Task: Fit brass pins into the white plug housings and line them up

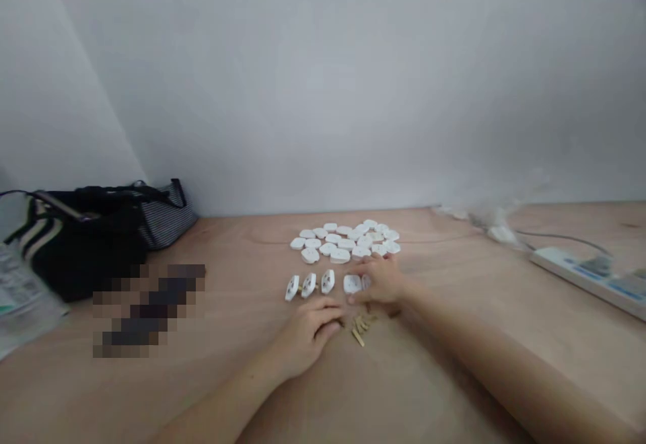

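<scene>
My right hand (381, 280) is closed round a small white plug part (366, 282), its fingers partly hiding the piece. Beside it lies another white plug part (352, 284) with its hollow side up. My left hand (311, 326) rests on the table, thumb and fingers curled together. Something small and brownish shows at its fingertips, too blurred to name. Just right of those fingertips lies a small heap of brass pins (360, 326). Three white plug pieces (309, 285) stand tilted in a row beyond my left hand, with brass-coloured bits at them.
Several white plug parts (343, 242) lie grouped farther back on the wooden table (242, 249). At right are a white power strip (590, 276) with a cable and a clear plastic bag (497, 222). A black bag (91, 242) and a blurred-out dark object (151, 309) are at left.
</scene>
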`<state>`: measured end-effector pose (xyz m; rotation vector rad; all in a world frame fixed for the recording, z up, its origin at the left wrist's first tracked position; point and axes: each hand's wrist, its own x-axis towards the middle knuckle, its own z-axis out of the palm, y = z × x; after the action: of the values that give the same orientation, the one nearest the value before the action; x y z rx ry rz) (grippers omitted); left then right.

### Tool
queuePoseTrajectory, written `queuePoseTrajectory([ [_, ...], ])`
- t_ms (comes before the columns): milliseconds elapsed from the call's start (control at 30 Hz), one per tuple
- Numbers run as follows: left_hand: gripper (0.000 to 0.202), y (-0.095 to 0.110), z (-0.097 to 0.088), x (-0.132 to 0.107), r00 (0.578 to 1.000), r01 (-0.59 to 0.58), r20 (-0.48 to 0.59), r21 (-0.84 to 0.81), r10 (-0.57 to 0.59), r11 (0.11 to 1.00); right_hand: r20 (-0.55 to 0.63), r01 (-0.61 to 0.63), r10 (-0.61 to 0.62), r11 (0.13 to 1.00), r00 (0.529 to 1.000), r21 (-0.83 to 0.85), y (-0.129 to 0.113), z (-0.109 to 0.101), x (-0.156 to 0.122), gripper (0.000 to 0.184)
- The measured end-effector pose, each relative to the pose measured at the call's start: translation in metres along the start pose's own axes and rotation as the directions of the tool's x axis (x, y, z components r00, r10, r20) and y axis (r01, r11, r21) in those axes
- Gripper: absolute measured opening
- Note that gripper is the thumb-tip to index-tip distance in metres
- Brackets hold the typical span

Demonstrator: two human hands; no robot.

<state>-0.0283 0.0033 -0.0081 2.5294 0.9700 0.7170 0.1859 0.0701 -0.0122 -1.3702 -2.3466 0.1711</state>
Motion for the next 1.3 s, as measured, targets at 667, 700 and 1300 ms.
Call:
queuePoseTrajectory([
  [667, 0.017, 0.004, 0.005, 0.007, 0.992, -0.043, -0.12, -0.031, 0.039, 0.999, -0.154, 0.055, -0.023, 0.977, 0.988, 0.206, -0.041, -0.018, -0.082, 0.039],
  [700, 0.016, 0.005, 0.003, 0.007, 0.99, -0.029, -0.141, -0.035, 0.024, 0.999, -0.162, 0.062, -0.028, 0.976, 0.986, 0.209, -0.041, -0.018, -0.082, 0.04],
  [1300, 0.012, 0.01, 0.004, 0.002, 0.971, -0.113, -0.23, -0.232, 0.058, 0.966, -0.171, 0.107, -0.066, 0.964, 0.983, 0.243, -0.045, -0.006, -0.081, 0.043],
])
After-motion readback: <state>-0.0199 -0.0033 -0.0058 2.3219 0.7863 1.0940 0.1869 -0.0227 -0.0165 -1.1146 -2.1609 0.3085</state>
